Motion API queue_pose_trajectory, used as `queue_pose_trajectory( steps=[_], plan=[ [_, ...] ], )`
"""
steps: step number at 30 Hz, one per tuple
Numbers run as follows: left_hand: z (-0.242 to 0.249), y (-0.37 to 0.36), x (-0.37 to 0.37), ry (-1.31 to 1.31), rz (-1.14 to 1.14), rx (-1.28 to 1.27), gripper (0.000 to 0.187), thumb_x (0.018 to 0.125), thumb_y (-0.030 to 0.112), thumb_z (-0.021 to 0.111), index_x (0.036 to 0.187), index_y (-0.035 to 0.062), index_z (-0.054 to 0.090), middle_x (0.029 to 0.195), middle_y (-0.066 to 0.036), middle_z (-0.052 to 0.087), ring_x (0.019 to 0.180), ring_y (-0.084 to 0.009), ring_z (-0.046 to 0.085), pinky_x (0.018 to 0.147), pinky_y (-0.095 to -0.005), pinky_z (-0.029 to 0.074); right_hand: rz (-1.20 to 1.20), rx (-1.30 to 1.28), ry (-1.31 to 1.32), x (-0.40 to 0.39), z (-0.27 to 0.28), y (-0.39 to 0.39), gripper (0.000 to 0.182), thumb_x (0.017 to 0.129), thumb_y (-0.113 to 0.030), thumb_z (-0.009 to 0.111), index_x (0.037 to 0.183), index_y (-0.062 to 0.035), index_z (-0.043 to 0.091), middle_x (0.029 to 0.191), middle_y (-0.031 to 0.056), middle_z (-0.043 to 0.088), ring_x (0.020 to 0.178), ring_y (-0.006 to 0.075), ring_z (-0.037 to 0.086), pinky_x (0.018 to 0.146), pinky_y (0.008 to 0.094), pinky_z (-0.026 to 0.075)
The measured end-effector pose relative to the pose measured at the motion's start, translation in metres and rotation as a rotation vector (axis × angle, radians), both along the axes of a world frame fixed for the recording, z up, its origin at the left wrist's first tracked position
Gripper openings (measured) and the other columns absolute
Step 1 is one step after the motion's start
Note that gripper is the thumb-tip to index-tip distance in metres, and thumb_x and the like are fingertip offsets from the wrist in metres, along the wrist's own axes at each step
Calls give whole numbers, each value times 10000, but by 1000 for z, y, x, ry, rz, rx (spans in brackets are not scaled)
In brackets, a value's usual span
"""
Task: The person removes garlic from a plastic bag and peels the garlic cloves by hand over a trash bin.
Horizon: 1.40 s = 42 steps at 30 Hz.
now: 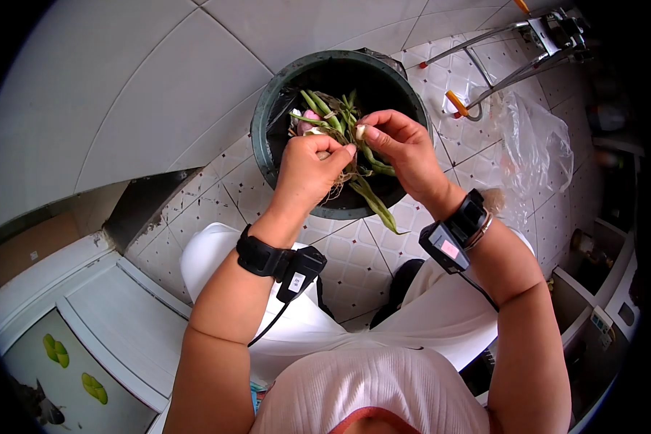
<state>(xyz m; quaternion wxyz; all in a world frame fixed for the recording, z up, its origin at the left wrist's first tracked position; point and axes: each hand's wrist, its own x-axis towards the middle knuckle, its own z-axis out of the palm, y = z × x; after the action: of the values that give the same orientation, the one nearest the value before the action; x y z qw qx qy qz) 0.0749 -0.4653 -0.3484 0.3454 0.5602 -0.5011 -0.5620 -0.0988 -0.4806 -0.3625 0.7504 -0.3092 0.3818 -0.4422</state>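
Note:
Both hands are over a round dark green bin (pixel 266 155) with a black liner. My left hand (pixel 312 168) is closed in a pinch on something pale, mostly hidden by its fingers. Thin, root-like strands hang just below it. My right hand (pixel 405 148) is closed too, with a small white piece (pixel 360 132) between thumb and index finger. Green pods and leafy scraps (pixel 328 114) lie in the bin around the fingertips, with a pinkish piece (pixel 309 121) at the left. One long green pod (pixel 375 202) reaches over the bin's front rim.
A tiled wall (pixel 159 87) stands behind the bin. At the upper right are a metal frame (pixel 484 83) with orange parts and a clear plastic bag (pixel 532 155) on the floor. A white cabinet (pixel 116 296) is at the left, with shelves (pixel 586 282) at the right.

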Motion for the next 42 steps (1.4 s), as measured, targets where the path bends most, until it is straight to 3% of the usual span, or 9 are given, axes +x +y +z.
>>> queue_pose_trajectory(
  steps=[8,10,12,16,20,26,31,36,42],
  plan=[
    [15,-5,4,145,-41,198,171,850,132,613,869,-32,655,741,-3,617,644,-31,517,576,-166,388,89,-421,295,-5,2,-6,79,828,-2,609,906,5,601,988,31,561,908,98,539,840,229,428],
    [10,-4,2,146,-50,181,173,850,129,609,874,-37,654,744,-7,618,657,-36,523,590,-168,396,86,-409,267,-3,6,-5,79,810,1,625,879,12,589,873,18,577,781,104,560,719,225,468],
    [-1,-3,0,76,-26,2,153,797,111,632,780,-39,657,609,1,586,571,-32,487,521,-203,384,114,-496,411,-4,9,-2,80,810,4,624,880,13,587,863,25,577,775,103,560,708,229,471],
    [0,-4,2,-27,-65,-53,133,767,90,616,737,-36,647,577,-2,570,546,-39,480,503,-214,381,122,-628,588,-4,9,-1,82,805,8,627,875,10,584,848,40,586,749,99,559,689,237,476],
    [3,-4,-1,-6,-54,-30,137,755,89,596,695,-30,628,531,9,534,503,-42,456,464,-226,360,88,-463,459,-3,4,0,80,826,-15,619,889,8,576,848,39,592,737,98,561,682,234,475],
    [9,-5,1,-102,-52,7,175,781,122,599,687,-23,628,524,12,532,493,-38,450,448,-226,340,106,-77,-43,-11,-1,-5,135,888,-103,567,991,-17,547,906,24,590,822,86,568,749,205,466],
    [12,-5,1,-12,-65,26,178,800,126,606,707,-22,641,551,8,556,504,-36,465,463,-217,350,97,-103,-11,-9,1,-6,121,870,-61,581,972,-1,556,890,32,597,805,93,575,756,215,477],
    [10,-6,3,67,-110,81,133,842,88,600,869,-32,652,767,-8,622,661,-31,524,593,-167,401,149,-174,49,-10,-1,-6,115,859,-41,589,965,-5,565,907,26,602,840,93,580,784,217,476],
    [16,-6,2,125,-126,124,165,856,113,606,878,-44,649,788,-18,625,706,-42,536,643,-173,418,200,-219,108,-12,6,-6,107,865,-52,584,962,-8,576,916,20,602,862,87,565,813,217,456]
  ],
)
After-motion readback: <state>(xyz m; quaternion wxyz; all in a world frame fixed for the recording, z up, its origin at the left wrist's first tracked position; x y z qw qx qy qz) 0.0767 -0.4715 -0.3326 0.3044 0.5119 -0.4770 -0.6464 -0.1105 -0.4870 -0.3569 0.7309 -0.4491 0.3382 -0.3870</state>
